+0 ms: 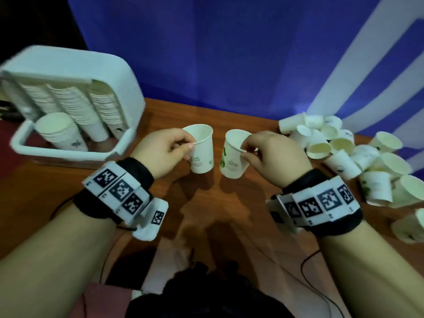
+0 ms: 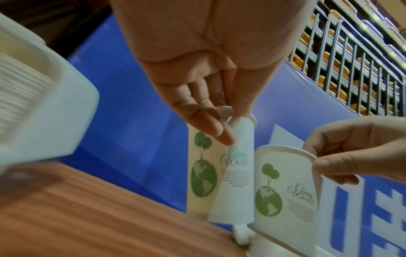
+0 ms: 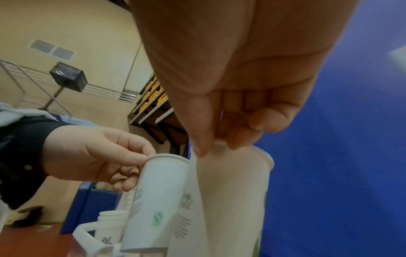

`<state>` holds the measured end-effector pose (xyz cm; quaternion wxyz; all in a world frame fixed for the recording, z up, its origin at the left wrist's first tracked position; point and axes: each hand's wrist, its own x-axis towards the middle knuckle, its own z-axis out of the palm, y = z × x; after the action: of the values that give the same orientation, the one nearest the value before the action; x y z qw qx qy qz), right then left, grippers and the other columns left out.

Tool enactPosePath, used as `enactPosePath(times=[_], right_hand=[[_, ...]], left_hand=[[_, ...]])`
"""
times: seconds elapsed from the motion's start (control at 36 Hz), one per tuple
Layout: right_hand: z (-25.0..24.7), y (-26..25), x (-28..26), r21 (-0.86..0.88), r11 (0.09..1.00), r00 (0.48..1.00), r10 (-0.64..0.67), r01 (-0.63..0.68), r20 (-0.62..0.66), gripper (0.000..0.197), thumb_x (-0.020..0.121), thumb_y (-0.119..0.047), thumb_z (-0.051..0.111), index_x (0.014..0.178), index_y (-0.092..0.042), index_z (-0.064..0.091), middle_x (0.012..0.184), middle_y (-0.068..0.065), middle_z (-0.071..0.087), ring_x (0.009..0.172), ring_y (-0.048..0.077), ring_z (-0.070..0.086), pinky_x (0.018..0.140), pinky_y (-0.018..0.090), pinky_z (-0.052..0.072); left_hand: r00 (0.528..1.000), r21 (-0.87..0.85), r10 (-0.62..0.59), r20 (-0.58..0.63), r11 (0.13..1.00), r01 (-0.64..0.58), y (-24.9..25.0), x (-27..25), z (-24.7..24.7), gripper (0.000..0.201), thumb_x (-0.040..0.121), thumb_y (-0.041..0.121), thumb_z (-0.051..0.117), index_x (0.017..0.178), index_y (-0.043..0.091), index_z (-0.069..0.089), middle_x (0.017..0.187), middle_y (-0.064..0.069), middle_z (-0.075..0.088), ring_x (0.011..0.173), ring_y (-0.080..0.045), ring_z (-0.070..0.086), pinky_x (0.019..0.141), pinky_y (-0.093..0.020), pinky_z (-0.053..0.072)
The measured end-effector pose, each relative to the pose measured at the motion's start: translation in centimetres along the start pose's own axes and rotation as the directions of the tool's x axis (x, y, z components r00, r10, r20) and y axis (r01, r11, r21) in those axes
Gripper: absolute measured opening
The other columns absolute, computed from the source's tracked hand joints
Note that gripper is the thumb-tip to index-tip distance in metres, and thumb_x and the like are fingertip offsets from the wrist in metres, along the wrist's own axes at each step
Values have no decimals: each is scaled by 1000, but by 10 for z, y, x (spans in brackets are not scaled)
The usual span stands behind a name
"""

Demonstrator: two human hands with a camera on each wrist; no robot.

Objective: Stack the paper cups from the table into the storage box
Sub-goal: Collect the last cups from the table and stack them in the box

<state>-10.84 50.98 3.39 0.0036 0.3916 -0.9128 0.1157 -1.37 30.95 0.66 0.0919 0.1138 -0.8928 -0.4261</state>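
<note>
The white plastic storage box (image 1: 128,92) at the table's far left already holds several nested rows of white paper cups (image 1: 68,104). The left hand (image 1: 160,150) pinches the rim of one white printed paper cup (image 1: 202,152), and the right hand (image 1: 275,152) pinches another (image 1: 234,157), both held above the brown wooden table (image 1: 241,203) and not yet nested. Judging by the large loose pile of cups (image 1: 358,157) at right, much of the task remains.
</note>
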Motion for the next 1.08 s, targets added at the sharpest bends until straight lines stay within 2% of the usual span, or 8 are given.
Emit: enactPosePath(times=[0.17,0.31,0.42,0.75,0.86,0.97,1.03,1.08], right_hand=[[26,-122,73,33,992,993,-118,118,0,20,88,-27,54,103,-17,63,104,3,62,97,23,57,77,36,47],[43,-199,122,39,974,975,-222,222,-9,20,87,-29,56,101,-16,63,101,4,63,94,24,58,75,38,47],[52,-235,149,48,967,968,-249,250,-16,19,87,-28,56,100,-16,63,98,4,63,92,24,58,73,34,44],[70,-266,180,24,972,972,-232,232,-31,18,89,-27,54,100,-16,63,98,4,63,90,24,58,72,36,47],[76,-273,185,32,970,969,-240,242,-65,16,88,-25,54,97,-16,63,94,3,62,88,24,57,68,34,45],[81,-283,195,41,958,953,-276,283,-128,15,88,-25,56,93,-15,64,90,3,63,85,24,56,62,31,39],[84,-290,201,40,947,939,-312,320,-144,15,88,-25,56,90,-13,65,86,4,63,83,26,58,61,31,39],[87,-300,208,40,935,927,-344,353,-146,16,86,-23,57,86,-10,66,83,6,65,78,29,60,58,30,38]], left_hand=[[987,23,-92,-129,995,95,-81,-24,-131,21,87,16,58,78,35,60,78,-3,70,80,-23,67,84,-44,52],[962,183,-61,-266,977,112,-136,-31,-215,13,87,16,57,95,15,68,88,-2,67,86,-16,60,81,-29,46],[936,224,-54,-347,965,138,-174,-22,-250,14,87,19,58,95,16,69,89,2,62,84,-13,56,71,-21,37],[974,240,-82,-210,962,133,-244,12,-246,15,85,17,62,95,12,72,96,-2,66,93,-18,57,79,-23,35],[985,270,-120,-128,951,151,-262,19,-235,15,84,18,64,95,14,73,104,-4,65,102,-21,57,85,-22,35],[977,249,-184,-104,947,205,-273,20,-223,14,82,20,67,94,16,73,124,0,50,117,-17,45,94,-19,28],[972,244,-150,-180,951,192,-281,19,-220,21,75,20,73,95,16,70,132,-3,42,122,-22,40,104,-27,31],[955,184,-153,-256,962,203,-287,19,-217,45,67,19,80,106,14,58,133,-7,34,122,-27,40,106,-40,36]])
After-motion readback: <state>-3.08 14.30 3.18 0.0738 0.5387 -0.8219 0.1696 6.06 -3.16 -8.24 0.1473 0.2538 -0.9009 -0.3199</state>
